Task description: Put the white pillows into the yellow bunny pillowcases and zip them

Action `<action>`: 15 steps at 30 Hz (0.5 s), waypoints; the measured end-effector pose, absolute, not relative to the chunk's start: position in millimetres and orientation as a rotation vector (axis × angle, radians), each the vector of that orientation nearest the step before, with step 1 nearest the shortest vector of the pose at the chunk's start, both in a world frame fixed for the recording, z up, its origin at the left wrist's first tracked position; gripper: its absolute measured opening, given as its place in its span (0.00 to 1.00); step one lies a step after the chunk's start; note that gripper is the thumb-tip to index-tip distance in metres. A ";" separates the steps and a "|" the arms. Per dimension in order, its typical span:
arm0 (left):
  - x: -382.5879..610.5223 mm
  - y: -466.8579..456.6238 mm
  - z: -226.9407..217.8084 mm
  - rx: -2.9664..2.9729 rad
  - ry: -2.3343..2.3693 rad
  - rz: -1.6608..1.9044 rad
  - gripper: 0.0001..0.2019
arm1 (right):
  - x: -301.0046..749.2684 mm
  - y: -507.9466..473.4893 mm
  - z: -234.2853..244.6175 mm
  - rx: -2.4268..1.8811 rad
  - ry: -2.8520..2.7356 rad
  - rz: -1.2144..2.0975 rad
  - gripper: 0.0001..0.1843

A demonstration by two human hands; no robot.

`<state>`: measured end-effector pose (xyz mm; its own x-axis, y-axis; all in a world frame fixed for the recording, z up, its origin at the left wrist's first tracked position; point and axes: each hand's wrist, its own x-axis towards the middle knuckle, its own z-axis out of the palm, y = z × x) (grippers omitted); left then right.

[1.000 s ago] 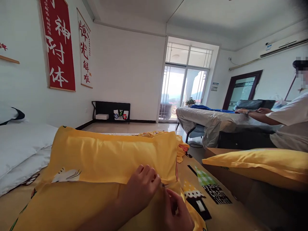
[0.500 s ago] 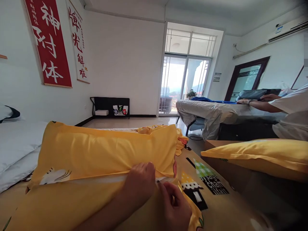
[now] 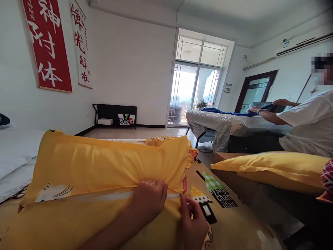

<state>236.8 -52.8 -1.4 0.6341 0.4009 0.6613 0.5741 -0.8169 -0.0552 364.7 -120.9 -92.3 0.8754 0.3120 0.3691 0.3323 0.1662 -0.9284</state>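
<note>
A yellow pillowcase with a white pillow inside lies in front of me, its long slit running left to right and the white showing through. My left hand is closed on the fabric along the slit, its fingertips mostly hidden. To its right, the thumb and forefinger of my right hand pinch a small dark zipper pull near the slit's right end. A printed white cat shape marks the case's left side.
Under the pillowcase is a patterned bedsheet. White pillows lie at left, another yellow pillow rests on a box at right. Beyond, a co-worker handles a dark blue item at a plastic-covered table.
My right hand has moved right along the slit with the zipper pull, away from my left hand. The left hand keeps its hold. The view has turned slightly right, showing more of the co-worker.
</note>
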 end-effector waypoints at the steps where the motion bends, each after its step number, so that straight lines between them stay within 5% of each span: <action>1: 237.0 -51.7 -3.4 -2.563 -0.739 -1.016 0.13 | 362.0 -119.0 -95.3 -1.430 -0.553 -0.020 0.28; 15: 235.2 -68.2 -8.9 -2.379 -0.477 -1.153 0.12 | 374.6 -118.6 -80.4 -1.657 -0.534 -0.360 0.29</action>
